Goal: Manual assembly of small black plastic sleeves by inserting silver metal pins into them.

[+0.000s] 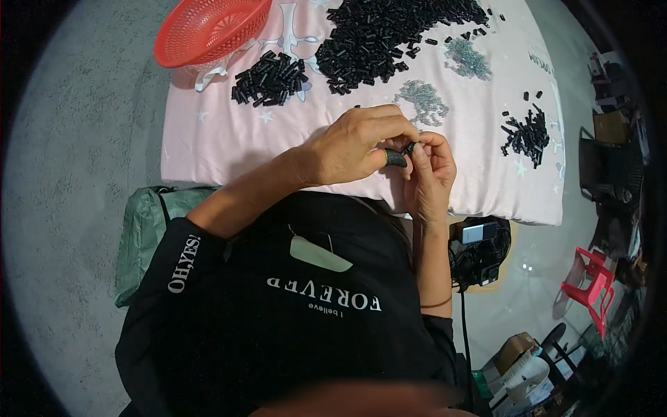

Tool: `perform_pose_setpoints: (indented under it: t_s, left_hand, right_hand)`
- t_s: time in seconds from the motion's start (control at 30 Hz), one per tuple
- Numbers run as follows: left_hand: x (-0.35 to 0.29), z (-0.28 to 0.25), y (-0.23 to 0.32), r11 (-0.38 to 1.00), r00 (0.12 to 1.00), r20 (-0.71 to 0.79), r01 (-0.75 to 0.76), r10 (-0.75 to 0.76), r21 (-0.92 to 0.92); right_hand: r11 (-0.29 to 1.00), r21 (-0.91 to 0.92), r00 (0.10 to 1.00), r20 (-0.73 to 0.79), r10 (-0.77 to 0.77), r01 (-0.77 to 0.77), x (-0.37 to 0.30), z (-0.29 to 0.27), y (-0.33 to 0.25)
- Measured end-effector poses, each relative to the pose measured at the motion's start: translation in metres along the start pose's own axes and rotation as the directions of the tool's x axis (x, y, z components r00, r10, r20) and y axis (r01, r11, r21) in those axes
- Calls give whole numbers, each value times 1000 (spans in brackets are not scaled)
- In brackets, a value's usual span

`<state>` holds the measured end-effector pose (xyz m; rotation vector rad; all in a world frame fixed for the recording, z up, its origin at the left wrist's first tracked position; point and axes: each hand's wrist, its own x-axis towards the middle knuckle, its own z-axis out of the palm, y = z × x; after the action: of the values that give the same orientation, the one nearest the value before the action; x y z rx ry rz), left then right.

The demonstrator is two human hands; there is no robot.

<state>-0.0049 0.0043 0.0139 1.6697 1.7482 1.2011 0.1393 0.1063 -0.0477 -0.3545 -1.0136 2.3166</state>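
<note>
Left hand [356, 144] and right hand [433, 172] of mine are pinching a small glossy black piece [408, 148] between them over the pink cloth-covered tabletop [233, 149], where a slackening fingertip could let it drop.

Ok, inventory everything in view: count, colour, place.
Small piece: one, black, at fingertips
Large heap: one, black pieces, cloth's far middle
Smaller heaps: two, black pieces, left and right
Clear piles: two, greenish, right of middle
Cloth: one, pink, on work surface
Basket: one, red, far left corner
Bag: one, green, beside left arm
Cabled bundle: one, black, beside right forearm
Stool: one, red, right floor
Clutter: uncountable, mixed, right edge
Shirt: one, black, on person
Finger cover: one, black, left hand
Left hand: one, over cloth
Right hand: one, bare, beside it
</note>
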Motion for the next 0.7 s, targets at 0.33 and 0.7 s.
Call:
perform_pose_setpoints:
  t_s: [0.33, 0.7]
  left_hand:
    - [8, -3, 1, 999, 1000, 18, 15, -15, -32]
    - [5, 0, 2, 1000, 1000, 13, -4, 4, -27]
  right_hand:
    - [1000, -6, 1000, -4, 11, -11, 1, -3, -1]
    - [1000, -10, 1000, -5, 11, -11, 1, -8, 0]
